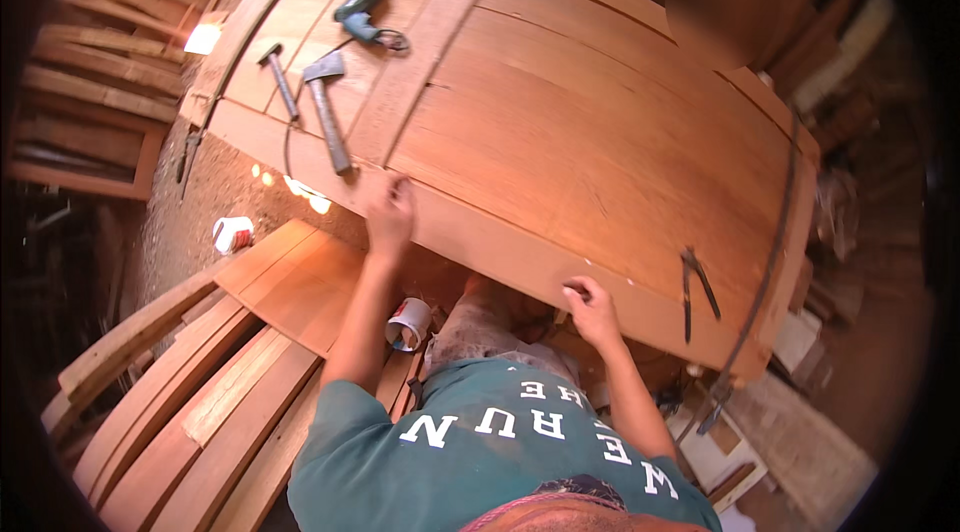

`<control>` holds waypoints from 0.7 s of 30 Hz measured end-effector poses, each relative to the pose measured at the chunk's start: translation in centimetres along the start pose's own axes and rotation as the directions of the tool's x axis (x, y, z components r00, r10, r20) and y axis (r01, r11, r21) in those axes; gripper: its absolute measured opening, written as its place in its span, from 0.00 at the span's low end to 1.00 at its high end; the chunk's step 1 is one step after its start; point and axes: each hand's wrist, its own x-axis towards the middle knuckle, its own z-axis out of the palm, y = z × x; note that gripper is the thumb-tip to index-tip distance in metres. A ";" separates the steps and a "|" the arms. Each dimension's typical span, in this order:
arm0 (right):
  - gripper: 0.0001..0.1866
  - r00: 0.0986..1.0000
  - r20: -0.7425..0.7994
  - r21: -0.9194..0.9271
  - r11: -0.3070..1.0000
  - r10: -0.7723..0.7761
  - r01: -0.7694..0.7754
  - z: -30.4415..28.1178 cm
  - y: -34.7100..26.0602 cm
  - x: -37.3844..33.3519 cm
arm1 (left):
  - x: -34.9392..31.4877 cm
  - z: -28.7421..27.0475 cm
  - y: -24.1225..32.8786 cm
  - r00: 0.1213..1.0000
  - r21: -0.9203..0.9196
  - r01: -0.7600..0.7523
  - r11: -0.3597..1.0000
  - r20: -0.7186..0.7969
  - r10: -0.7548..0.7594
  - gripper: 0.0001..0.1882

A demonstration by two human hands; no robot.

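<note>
A wooden panel point(600, 122) lies flat, the left hand point(390, 215) and right hand point(594, 310) at its near edge, fingers curled; I cannot tell whether either holds anything. A drill point(360, 12), hammer point(283, 87) and hatchet point(329, 117) lie on its left, pincers point(687, 294) near right.

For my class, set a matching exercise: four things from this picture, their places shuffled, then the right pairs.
Things
1. Green power drill
2. Slim hammer with dark head
3. Dark metal pincers
4. Bare left hand

Places
A. Right part of the reddish-brown wooden panel, handles spread
B. Nearest the picture's top
C. Panel's near edge, left of the bare right hand
D. Just left of the grey-headed hatchet

Pairs: 1-B; 2-D; 3-A; 4-C
</note>
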 end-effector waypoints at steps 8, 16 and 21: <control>0.10 0.999 -0.046 -0.107 0.994 -0.015 0.010 1.5 -4.5 9.7 | 23.8 -14.8 -37.3 0.784 0.242 0.620 0.746 -0.150 -0.603 0.11; 0.13 0.998 0.012 -0.296 0.953 0.069 -0.062 0.3 -8.5 12.5 | 26.0 -17.3 -43.5 0.786 0.209 0.617 0.758 -0.148 -0.600 0.14; 0.15 0.998 -0.041 -0.215 0.975 0.056 -0.064 0.7 -9.6 12.4 | 25.8 -19.0 -33.9 0.796 0.030 0.605 0.796 -0.041 -0.604 0.13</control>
